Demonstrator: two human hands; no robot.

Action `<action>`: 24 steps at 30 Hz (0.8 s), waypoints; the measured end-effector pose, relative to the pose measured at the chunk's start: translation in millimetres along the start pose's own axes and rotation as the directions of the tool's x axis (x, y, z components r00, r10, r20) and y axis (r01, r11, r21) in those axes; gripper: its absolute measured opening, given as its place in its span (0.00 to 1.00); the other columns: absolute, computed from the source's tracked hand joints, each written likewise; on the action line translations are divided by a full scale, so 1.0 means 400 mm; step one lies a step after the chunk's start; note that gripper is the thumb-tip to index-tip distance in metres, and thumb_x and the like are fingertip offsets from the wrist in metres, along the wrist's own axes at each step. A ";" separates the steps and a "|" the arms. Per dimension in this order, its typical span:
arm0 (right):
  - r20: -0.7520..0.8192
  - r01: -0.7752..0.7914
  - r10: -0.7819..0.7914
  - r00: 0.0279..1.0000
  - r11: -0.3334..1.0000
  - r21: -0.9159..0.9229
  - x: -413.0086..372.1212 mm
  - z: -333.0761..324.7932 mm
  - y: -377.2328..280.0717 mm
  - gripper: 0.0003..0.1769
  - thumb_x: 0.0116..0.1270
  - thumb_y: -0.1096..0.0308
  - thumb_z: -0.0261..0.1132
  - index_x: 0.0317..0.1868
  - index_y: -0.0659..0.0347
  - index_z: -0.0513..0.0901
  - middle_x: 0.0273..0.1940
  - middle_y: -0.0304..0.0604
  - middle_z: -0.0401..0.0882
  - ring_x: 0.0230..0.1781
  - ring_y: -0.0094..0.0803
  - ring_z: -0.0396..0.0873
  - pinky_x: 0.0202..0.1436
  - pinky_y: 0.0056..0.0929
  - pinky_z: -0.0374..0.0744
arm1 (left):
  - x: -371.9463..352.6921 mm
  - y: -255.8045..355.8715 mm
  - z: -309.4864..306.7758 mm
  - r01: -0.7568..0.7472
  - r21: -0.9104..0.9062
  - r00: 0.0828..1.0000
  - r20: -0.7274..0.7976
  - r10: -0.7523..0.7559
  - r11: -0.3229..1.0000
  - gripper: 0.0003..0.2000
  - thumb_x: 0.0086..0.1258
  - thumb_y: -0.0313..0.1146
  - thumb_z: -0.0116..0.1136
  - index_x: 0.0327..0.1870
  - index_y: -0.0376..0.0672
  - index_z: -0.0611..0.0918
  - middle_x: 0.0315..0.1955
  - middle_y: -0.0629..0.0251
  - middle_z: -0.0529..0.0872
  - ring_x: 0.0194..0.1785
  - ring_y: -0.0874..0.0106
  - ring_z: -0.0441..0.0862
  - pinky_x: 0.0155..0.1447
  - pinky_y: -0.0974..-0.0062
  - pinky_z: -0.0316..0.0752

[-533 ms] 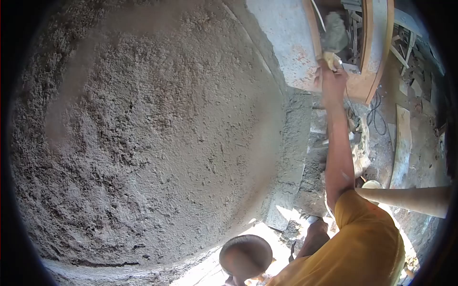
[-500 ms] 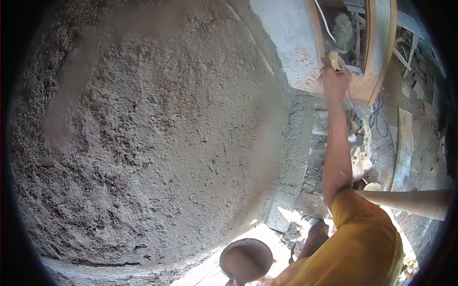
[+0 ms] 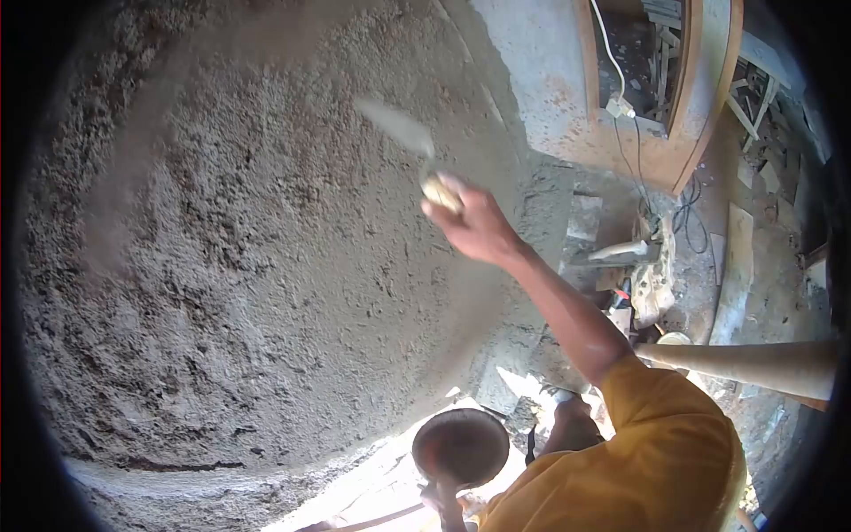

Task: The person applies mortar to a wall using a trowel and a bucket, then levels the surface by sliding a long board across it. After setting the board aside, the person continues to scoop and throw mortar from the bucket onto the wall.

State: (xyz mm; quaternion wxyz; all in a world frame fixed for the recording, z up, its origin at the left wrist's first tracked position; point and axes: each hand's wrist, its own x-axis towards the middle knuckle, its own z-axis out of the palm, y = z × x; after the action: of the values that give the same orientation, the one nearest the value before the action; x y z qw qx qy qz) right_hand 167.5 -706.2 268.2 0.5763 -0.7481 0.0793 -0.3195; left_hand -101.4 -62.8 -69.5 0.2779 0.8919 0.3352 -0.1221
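Observation:
My right hand (image 3: 474, 217) is closed round the pale handle of a trowel (image 3: 397, 126). The trowel's blade, slightly blurred, points up and left against the rough grey mortar on the wall (image 3: 292, 239). At the bottom, my left hand (image 3: 446, 504) grips the near edge of a round, dark, shallow pan (image 3: 461, 448). Much of that hand is cut off by the frame. Some brownish residue shows inside the pan. A yellow sleeve (image 3: 656, 390) covers my right upper arm.
A wooden frame (image 3: 691, 80) surrounds an opening at upper right, with a white cable and plug (image 3: 620, 107) hanging there. A pole (image 3: 745, 357) juts in from the right. Boards (image 3: 734, 275) and loose cables (image 3: 696, 213) lie on the cluttered ground.
My right hand has swung left and down with the trowel, from the wooden-framed opening to the mortared wall. The pan has shifted slightly and my left hand shows more.

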 end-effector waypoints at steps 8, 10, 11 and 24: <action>0.764 -0.062 0.520 0.383 0.839 -0.540 -0.719 -0.048 0.184 0.15 0.65 0.56 0.70 0.46 0.57 0.87 0.42 0.45 0.90 0.48 0.46 0.89 0.49 0.44 0.85 | -0.244 0.512 0.077 -0.757 -0.091 0.642 0.076 0.763 0.647 0.17 0.62 0.43 0.64 0.21 0.36 0.84 0.13 0.56 0.78 0.17 0.69 0.72 0.27 0.64 0.68; 0.741 0.020 0.535 0.406 0.805 -0.592 -0.781 -0.014 0.211 0.13 0.62 0.58 0.70 0.45 0.53 0.88 0.41 0.43 0.90 0.46 0.43 0.89 0.48 0.44 0.86 | -0.240 0.572 0.101 -0.826 0.129 0.563 0.157 0.811 0.549 0.16 0.63 0.41 0.62 0.21 0.37 0.84 0.16 0.54 0.82 0.18 0.66 0.77 0.28 0.63 0.72; 0.755 0.079 0.514 0.407 0.804 -0.589 -0.817 0.001 0.235 0.12 0.62 0.59 0.69 0.45 0.52 0.88 0.41 0.43 0.90 0.45 0.43 0.90 0.47 0.43 0.86 | -0.264 0.635 0.100 -0.826 0.254 0.558 0.234 0.796 0.504 0.15 0.64 0.39 0.61 0.20 0.37 0.84 0.17 0.53 0.84 0.19 0.64 0.80 0.29 0.62 0.74; 0.725 -0.891 0.688 -0.004 0.327 -0.316 -0.792 -0.123 0.174 0.15 0.77 0.54 0.62 0.41 0.56 0.82 0.21 0.31 0.66 0.18 0.21 0.66 0.20 0.25 0.65 | -0.352 0.789 0.104 -0.703 -0.443 0.588 0.079 0.805 0.556 0.17 0.69 0.37 0.69 0.25 0.33 0.80 0.21 0.73 0.79 0.28 0.83 0.69 0.31 0.74 0.66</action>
State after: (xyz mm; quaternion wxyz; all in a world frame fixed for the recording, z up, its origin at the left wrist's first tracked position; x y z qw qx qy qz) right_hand -91.3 -614.1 88.7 0.7050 -0.5419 0.1973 0.4128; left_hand 2.5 -357.2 84.2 0.5069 0.8538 -0.1093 -0.0463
